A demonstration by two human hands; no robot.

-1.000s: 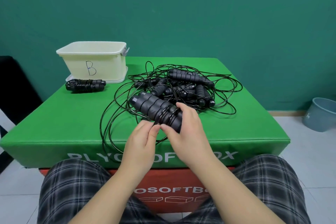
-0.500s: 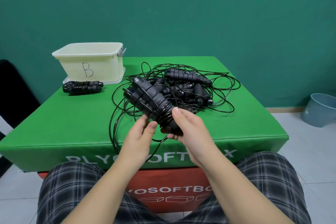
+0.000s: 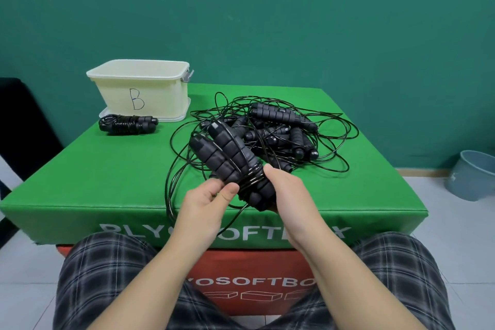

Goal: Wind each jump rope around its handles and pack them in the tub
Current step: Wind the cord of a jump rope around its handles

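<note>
In the lower middle of the frame the right hand point(image 3: 288, 190) grips a pair of ribbed foam handles point(image 3: 230, 163) with a few turns of thin glossy black cord around them, while the left hand point(image 3: 206, 201) pinches the cord beside them. Behind, in the middle, a loose tangle of ropes point(image 3: 281, 131) lies on the padded green surface point(image 3: 80, 174). In the upper left stands the cream rectangular plastic tub point(image 3: 139, 88) marked "B", with one wound rope point(image 3: 127, 124) just in front of it.

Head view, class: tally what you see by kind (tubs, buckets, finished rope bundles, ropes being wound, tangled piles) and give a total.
Tub: 1
Bucket: 1
Finished rope bundle: 1
Rope being wound: 1
Tangled pile: 1 (the ropes in it are too knotted to count)
Total: 5
</note>
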